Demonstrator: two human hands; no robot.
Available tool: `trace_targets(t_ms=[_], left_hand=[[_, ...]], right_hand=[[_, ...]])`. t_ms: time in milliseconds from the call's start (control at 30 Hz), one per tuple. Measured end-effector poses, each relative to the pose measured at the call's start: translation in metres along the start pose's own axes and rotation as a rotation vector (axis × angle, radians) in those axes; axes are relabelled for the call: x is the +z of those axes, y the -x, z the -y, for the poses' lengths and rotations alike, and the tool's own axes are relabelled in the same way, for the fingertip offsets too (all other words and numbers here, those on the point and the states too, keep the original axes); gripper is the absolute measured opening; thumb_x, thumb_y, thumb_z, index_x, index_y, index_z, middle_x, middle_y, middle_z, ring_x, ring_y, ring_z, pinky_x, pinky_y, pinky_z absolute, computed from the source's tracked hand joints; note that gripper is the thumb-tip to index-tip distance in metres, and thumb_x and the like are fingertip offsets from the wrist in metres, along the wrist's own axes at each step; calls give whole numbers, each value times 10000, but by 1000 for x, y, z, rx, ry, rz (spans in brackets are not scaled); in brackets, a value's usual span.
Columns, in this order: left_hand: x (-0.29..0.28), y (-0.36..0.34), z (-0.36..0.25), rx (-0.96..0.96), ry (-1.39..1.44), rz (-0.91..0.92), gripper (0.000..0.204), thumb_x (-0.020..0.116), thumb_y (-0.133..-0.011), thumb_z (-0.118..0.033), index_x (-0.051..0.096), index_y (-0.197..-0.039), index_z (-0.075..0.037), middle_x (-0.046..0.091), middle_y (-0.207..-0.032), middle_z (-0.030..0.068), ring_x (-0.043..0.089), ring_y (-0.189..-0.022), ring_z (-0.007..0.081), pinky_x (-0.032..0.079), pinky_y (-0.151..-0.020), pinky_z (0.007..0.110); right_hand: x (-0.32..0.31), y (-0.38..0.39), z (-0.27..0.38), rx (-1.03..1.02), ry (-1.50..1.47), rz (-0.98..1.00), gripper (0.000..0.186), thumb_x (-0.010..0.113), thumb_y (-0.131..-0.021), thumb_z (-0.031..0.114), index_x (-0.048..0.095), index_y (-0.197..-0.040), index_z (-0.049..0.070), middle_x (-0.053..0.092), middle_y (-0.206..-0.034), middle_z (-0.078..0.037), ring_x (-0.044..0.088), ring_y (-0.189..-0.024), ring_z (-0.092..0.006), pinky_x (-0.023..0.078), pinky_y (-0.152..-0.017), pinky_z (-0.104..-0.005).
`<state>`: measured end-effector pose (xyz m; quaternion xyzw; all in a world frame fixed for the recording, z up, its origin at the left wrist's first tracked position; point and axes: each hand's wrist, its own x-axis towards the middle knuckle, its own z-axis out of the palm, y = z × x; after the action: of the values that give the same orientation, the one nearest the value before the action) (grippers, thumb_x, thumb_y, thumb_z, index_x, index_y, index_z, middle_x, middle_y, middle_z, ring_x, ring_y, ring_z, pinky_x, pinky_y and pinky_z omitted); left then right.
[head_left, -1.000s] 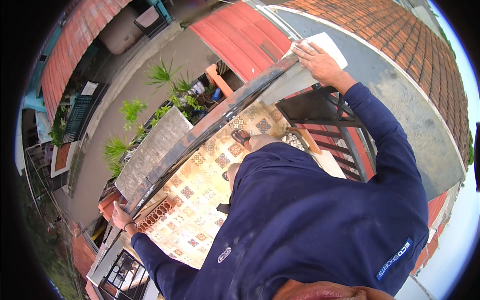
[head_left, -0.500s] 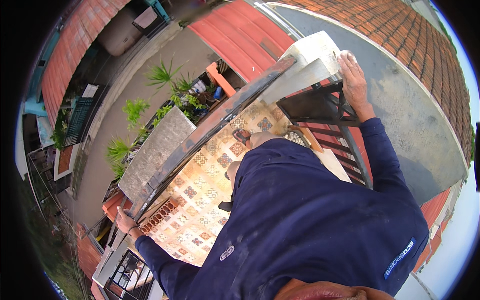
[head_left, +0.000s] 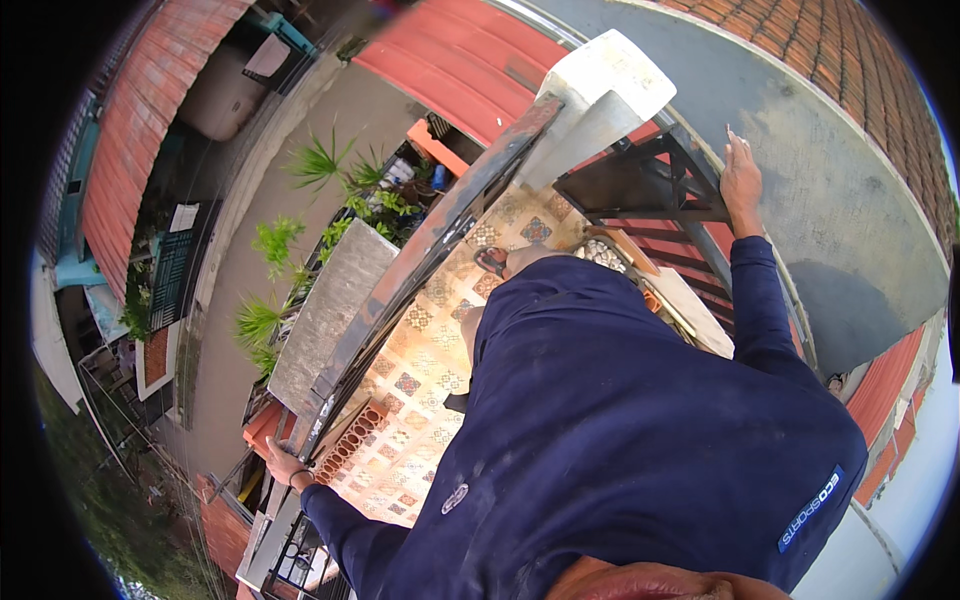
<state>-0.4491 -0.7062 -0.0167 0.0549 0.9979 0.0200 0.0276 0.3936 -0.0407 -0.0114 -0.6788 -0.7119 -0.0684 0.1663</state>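
Note:
My left hand (head_left: 283, 463) is on the near end of a long, weathered metal rail (head_left: 470, 195) at lower left, fingers partly hidden against it. My right hand (head_left: 741, 180) is raised at upper right, fingers stretched out, beside a black metal frame (head_left: 640, 180) and a grey plastered surface (head_left: 830, 200); whether it touches either is unclear. A white block (head_left: 610, 70) sits at the rail's far end, left of that hand. Below, my sandalled foot (head_left: 490, 258) stands on a patterned tiled floor (head_left: 430, 360).
Left of the rail are a concrete slab (head_left: 325, 305), plants (head_left: 320, 165) and a street (head_left: 235, 270) below. Red metal roofing (head_left: 450, 60) lies beyond; roof tiles (head_left: 870, 70) at upper right. Perforated terracotta blocks (head_left: 350, 440) and pale stones (head_left: 605, 252) lie on the terrace.
My right hand has left the white block and moved right, toward the grey surface. The view has shifted slightly; my left hand stays at the rail.

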Motion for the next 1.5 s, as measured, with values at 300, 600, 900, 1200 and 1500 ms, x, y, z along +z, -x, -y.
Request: trace_targets(t_ms=[300, 600, 900, 1200, 1500], left_hand=[[-6, 0, -7, 44, -12, 6, 887, 454, -977, -815, 843, -999, -18, 793, -927, 240, 748, -891, 450, 541, -858, 565], [-4, -5, -12, 125, 18, -16, 861, 484, -1030, -736, 816, -929, 51, 764, -841, 252, 689, -771, 433, 508, -803, 586], [4, -36, 20, 549, -348, -62, 317, 480, -1122, -206, 654, -1354, -76, 758, -891, 230, 731, -761, 364, 565, -737, 532], [8, -50, 22, 528, -535, -30, 542, 492, -1055, 30, 541, -1553, -176, 787, -1080, 246, 781, -895, 394, 598, -771, 522], [-4, -26, -5, 302, -319, 13, 425, 388, -1141, -203, 599, -1464, -25, 758, -1173, 281, 727, -1130, 442, 576, -957, 542]], right_hand=[[-23, 58, -67, 280, 6, 21, 462, 462, -1146, 402, 634, -1502, 161, 656, -1466, -223, 668, -1272, -449, 529, -1076, -521], [-21, 76, -74, 453, -82, -151, 457, 469, -1136, 448, 672, -1457, 193, 751, -1288, -213, 703, -1199, -444, 552, -999, -499], [4, 72, -110, 91, 355, -52, 428, 422, -1149, 288, 669, -1341, -4, 711, -1281, -276, 667, -1177, -462, 529, -1004, -561], [5, 69, -94, 305, -60, -166, 483, 397, -1146, 352, 679, -1348, 15, 710, -1329, -250, 667, -1202, -476, 518, -1046, -568], [-1, 67, -92, 100, -86, -295, 361, 441, -1116, 235, 700, -1289, 54, 733, -1203, -272, 701, -1111, -472, 576, -930, -543]])
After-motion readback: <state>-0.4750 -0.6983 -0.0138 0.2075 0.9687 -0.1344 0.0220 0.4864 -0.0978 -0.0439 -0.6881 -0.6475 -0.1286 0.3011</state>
